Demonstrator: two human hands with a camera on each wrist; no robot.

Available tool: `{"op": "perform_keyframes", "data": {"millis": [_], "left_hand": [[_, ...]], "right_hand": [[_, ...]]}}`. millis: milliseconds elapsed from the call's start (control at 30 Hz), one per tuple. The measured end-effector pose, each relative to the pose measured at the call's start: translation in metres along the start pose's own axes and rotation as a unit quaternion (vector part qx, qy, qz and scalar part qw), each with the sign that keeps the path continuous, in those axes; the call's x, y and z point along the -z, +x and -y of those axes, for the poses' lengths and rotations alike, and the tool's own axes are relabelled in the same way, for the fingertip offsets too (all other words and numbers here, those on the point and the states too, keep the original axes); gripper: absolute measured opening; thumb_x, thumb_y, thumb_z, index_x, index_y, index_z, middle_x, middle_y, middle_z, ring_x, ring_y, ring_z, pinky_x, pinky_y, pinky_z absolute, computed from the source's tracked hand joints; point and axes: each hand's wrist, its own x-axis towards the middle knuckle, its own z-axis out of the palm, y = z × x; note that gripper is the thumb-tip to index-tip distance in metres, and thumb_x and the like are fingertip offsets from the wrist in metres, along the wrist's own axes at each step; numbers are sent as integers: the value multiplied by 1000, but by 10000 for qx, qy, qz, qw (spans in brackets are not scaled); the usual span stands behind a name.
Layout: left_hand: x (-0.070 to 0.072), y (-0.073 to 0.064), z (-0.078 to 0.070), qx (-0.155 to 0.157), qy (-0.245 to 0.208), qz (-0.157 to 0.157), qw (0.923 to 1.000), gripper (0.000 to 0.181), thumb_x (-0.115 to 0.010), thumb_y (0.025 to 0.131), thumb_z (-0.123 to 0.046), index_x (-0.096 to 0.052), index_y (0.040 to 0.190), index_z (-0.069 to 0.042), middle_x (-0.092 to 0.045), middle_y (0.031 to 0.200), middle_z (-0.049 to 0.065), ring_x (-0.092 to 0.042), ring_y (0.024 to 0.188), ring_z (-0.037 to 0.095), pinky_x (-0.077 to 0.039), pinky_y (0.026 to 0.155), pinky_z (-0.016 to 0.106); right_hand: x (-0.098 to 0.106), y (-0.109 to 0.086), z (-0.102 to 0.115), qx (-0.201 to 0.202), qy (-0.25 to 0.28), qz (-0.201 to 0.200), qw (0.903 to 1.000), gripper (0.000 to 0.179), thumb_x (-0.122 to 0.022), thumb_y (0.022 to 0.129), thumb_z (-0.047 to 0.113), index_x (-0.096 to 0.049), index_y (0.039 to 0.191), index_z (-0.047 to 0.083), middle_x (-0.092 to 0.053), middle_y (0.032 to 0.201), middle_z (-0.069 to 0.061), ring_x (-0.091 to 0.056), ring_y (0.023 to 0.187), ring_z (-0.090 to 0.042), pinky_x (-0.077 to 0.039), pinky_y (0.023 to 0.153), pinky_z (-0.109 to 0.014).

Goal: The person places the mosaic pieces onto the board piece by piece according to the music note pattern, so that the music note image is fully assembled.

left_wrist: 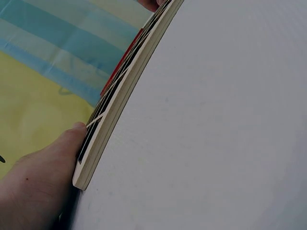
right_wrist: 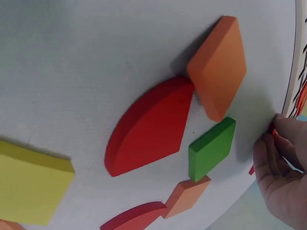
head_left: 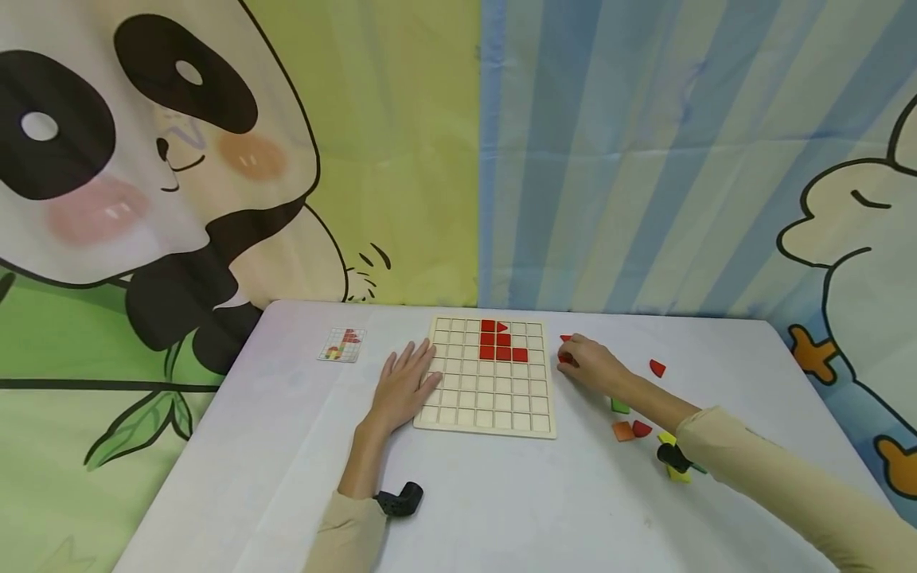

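Note:
A wooden grid board [head_left: 466, 416] lies on the table, with several red squares [head_left: 504, 352] and a red triangle [head_left: 501, 327] set in its upper cells. My left hand [head_left: 403, 387] rests against the board's left edge, fingers extended and thumb over the rim. Just off the right edge, my right hand [head_left: 595, 366] pinches a small red piece [right_wrist: 272, 128] between thumb and fingers; the hand hides most of its shape. Another red piece [head_left: 566, 337] shows beyond those fingertips.
A pattern card [head_left: 342, 345] lies left of the board. Around the right forearm are loose pieces: a red quarter-round [right_wrist: 148, 129], an orange piece [right_wrist: 220, 67], a green piece [right_wrist: 212, 148] and a yellow piece [right_wrist: 33, 184]. A printed cloth [head_left: 401, 159] hangs behind the table.

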Motion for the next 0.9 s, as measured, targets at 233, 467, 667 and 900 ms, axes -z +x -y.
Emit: {"op": "perform_keyframes", "data": {"millis": [233,467,667,900], "left_hand": [[2,-2,0,19,-10,2,10000,63,-48,109,-43,-36,162,-12,-28,171,5,-17,161,31,-5,131,55],[2,-3,0,63,-23,-12,10000,62,-48,109,-43,-37,162,-12,-28,171,5,-18,161,31,-5,131,54],[-2,0,-1,-31,-48,-53,10000,63,-47,109,-45,-37,162,-12,-28,171,5,-18,161,31,-6,131,54],[1,-1,-1,5,-40,-57,10000,63,-47,109,-44,-36,162,-13,-28,171,4,-18,161,31,-5,131,54]], "right_hand": [[1,7,4,157,54,-202,9997,18,-73,95,8,-68,103,-7,-63,93,-14,-58,80,-21,-57,73,-37],[0,38,19,404,475,-346,9975,9,-66,99,2,-67,100,-7,-64,96,-18,-62,84,-26,-57,72,-37],[4,52,23,294,370,-151,9988,11,-61,101,-1,-69,105,-7,-67,102,-20,-66,92,-32,-59,80,-42],[8,40,27,885,466,613,9931,16,-76,95,15,-73,104,2,-68,95,-7,-63,84,-18,-57,73,-29]]}}
